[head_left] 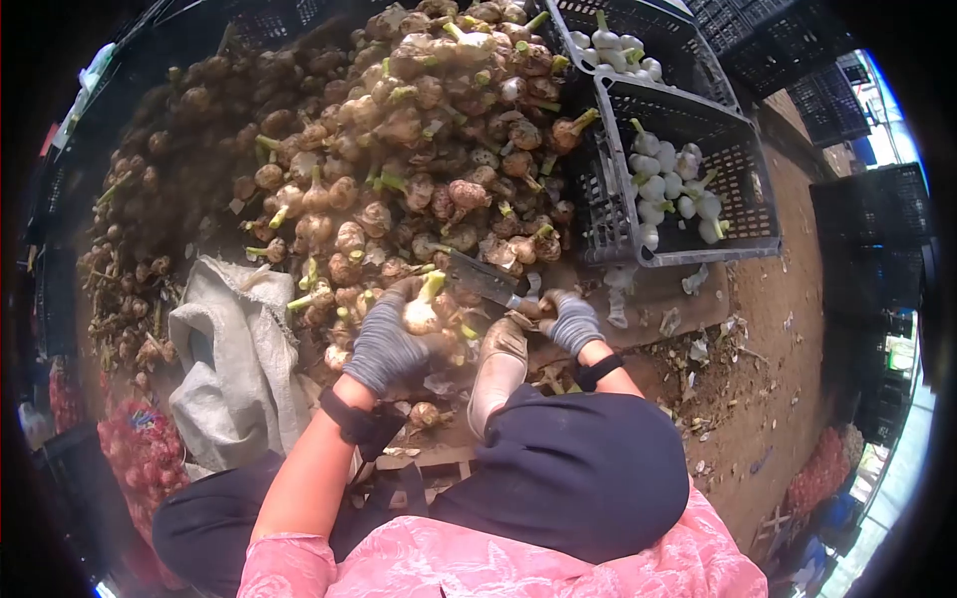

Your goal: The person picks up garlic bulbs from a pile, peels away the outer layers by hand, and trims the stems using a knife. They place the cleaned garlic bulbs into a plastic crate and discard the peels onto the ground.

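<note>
My gloved left hand [387, 344] is curled around a garlic bulb [421, 315] while my right hand [572, 321] grips a knife [482, 276] beside the garlic pile [399, 149].

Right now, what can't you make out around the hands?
Head view only:
1. The knife: handle hidden inside the right hand grip.
2. The garlic bulb: underside covered by the gloved left hand.
3. The rear crate: cut off by the top edge.
4. The ground under the garlic pile: buried.

A dirty garlic bulb [420, 317], green stem up, sits just beside the knife [480, 277] blade.
</note>
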`<state>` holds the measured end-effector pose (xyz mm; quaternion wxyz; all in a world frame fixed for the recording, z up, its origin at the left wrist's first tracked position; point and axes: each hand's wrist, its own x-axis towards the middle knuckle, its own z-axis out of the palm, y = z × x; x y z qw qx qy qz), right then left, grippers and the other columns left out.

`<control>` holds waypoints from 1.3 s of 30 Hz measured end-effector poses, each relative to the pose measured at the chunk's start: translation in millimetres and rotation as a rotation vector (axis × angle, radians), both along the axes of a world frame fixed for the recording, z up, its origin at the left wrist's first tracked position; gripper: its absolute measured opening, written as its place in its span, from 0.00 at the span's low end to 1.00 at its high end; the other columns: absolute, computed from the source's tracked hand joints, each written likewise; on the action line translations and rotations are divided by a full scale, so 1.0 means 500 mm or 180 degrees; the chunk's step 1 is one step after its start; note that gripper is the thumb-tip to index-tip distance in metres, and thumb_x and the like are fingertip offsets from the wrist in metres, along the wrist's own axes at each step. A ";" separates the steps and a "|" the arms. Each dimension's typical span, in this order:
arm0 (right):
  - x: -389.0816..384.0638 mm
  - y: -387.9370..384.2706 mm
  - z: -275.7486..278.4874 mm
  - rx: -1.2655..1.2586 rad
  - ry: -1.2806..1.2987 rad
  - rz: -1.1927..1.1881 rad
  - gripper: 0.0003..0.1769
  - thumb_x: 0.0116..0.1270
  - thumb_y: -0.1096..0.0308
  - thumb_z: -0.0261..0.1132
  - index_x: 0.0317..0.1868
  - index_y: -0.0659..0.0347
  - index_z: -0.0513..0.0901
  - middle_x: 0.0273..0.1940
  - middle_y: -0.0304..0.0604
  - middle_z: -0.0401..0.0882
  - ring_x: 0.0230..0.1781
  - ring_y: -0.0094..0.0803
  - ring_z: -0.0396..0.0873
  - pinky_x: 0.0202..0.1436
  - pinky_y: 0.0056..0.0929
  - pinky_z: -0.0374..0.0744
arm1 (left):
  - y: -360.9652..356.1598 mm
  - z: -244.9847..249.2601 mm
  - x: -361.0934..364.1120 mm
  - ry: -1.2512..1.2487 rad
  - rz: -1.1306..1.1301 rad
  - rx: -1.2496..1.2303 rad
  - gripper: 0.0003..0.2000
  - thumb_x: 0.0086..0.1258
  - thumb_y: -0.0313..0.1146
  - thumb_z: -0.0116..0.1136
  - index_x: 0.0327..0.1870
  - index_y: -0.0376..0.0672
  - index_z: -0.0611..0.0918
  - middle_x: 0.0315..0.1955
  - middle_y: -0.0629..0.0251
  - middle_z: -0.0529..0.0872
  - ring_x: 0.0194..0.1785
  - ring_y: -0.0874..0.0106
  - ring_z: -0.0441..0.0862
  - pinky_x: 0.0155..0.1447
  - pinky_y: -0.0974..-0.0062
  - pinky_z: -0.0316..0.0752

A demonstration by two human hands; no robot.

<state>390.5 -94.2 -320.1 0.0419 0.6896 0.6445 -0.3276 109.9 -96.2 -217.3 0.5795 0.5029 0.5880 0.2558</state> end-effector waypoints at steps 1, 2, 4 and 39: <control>0.009 -0.028 -0.046 0.0450 -0.0010 0.0144 0.22 0.44 0.64 0.69 0.44 0.57 0.79 0.39 0.51 0.80 0.42 0.47 0.78 0.47 0.39 0.76 | -0.006 -0.021 -0.006 -0.0268 0.0245 -0.0215 0.35 0.44 0.25 0.70 0.57 0.36 0.69 0.44 0.61 0.77 0.45 0.72 0.76 0.50 0.76 0.74; 0.002 -0.030 -0.051 0.0285 0.0145 -0.0010 0.21 0.45 0.63 0.68 0.44 0.55 0.79 0.42 0.52 0.78 0.45 0.47 0.76 0.49 0.40 0.75 | -0.011 -0.053 -0.011 -0.0554 0.0474 -0.0419 0.34 0.45 0.24 0.70 0.57 0.35 0.68 0.43 0.63 0.78 0.43 0.74 0.76 0.48 0.77 0.75; 0.001 -0.054 -0.091 0.0624 -0.0118 0.0039 0.21 0.48 0.62 0.66 0.46 0.54 0.79 0.44 0.54 0.75 0.48 0.49 0.73 0.52 0.40 0.73 | -0.011 -0.130 -0.028 -0.0544 0.0508 0.0086 0.34 0.45 0.23 0.68 0.58 0.35 0.67 0.41 0.63 0.79 0.41 0.74 0.77 0.46 0.78 0.76; 0.278 -0.007 0.158 0.2152 -0.1747 0.1548 0.10 0.54 0.68 0.58 0.37 0.56 0.80 0.46 0.44 0.75 0.51 0.42 0.72 0.58 0.41 0.68 | -0.017 -0.032 0.017 -0.2809 0.0595 -0.1038 0.29 0.53 0.32 0.63 0.58 0.43 0.66 0.43 0.63 0.75 0.46 0.68 0.76 0.51 0.65 0.75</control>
